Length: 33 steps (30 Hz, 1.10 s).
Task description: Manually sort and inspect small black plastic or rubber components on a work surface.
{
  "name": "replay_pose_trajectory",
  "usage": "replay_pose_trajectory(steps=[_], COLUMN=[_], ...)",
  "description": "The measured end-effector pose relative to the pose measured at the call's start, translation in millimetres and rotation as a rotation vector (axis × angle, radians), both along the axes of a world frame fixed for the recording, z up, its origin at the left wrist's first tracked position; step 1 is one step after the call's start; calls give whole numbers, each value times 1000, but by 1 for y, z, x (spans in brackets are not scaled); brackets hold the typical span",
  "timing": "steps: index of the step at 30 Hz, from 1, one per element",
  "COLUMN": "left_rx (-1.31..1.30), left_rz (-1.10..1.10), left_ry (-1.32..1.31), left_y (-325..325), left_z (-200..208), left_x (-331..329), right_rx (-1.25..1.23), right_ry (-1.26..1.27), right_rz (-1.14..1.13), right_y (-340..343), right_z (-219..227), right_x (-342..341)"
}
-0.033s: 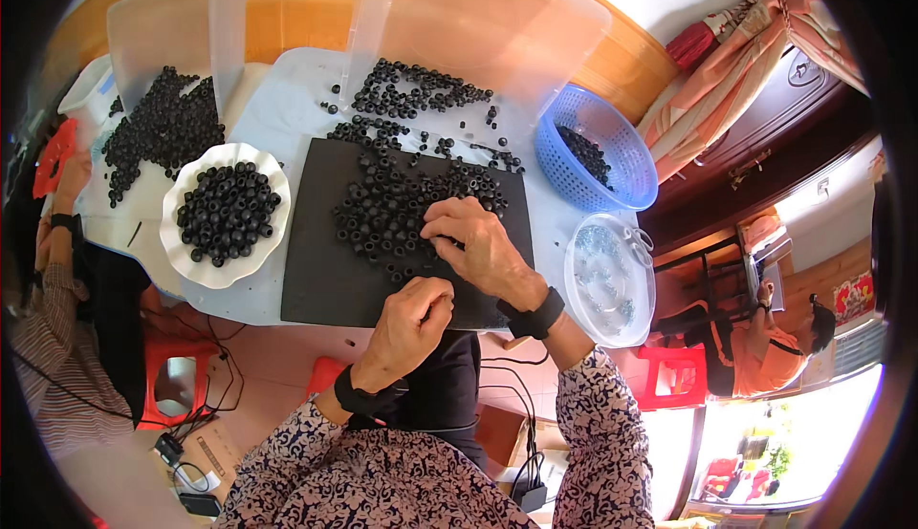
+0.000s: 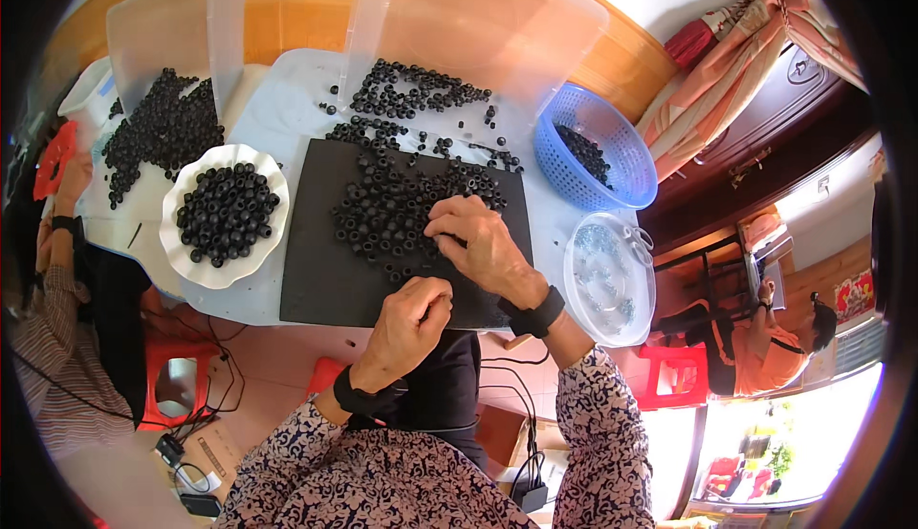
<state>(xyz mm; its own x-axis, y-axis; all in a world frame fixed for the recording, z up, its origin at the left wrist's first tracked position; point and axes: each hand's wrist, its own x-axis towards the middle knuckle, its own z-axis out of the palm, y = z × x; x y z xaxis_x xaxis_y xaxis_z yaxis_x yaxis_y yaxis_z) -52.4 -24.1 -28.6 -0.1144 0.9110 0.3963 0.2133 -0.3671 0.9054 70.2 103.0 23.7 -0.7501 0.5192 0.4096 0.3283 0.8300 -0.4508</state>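
Note:
Loose black beads (image 2: 378,206) with holes through them lie heaped on a black mat (image 2: 320,285) in front of me. Over the right part of this heap, my right hand (image 2: 486,254) bends its fingers in toward the thumb. Whatever its fingertips pinch is hidden. My left hand (image 2: 411,323) is curled closed at the mat's front edge, and I cannot make out anything in it. Both wrists wear black bands. Left of the mat, a white scalloped bowl (image 2: 174,252) holds many more black beads (image 2: 228,215).
Behind the mat, more beads spill from a tilted clear plastic bin (image 2: 459,22). At right stand a blue basket (image 2: 555,161) and a clear dish (image 2: 579,323) beside scissors (image 2: 639,240). Another person's hand (image 2: 75,180) is at far left; a person in orange (image 2: 770,362) sits far right.
My right hand has shifted very slightly to the right over the beads. My left hand stays in place, still curled.

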Motion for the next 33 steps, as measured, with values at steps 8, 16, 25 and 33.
replay_pose_trajectory(steps=[8, 16, 25, 33], left_rx=[-58, -38, -136, 36], left_rz=[-23, 1, -41, -11], left_ry=[-9, 20, -23, 81], left_y=[-3, -2, -4, 0], left_z=[5, 0, 2, -2], left_x=[2, 3, 2, 2], right_rx=[49, -40, -301, -257], right_ry=[-64, 131, 261, 351], right_rz=[-264, -67, -241, -445], right_y=[17, -8, -54, -80], right_z=[-10, -10, -7, -24], right_x=[8, -21, 13, 29])
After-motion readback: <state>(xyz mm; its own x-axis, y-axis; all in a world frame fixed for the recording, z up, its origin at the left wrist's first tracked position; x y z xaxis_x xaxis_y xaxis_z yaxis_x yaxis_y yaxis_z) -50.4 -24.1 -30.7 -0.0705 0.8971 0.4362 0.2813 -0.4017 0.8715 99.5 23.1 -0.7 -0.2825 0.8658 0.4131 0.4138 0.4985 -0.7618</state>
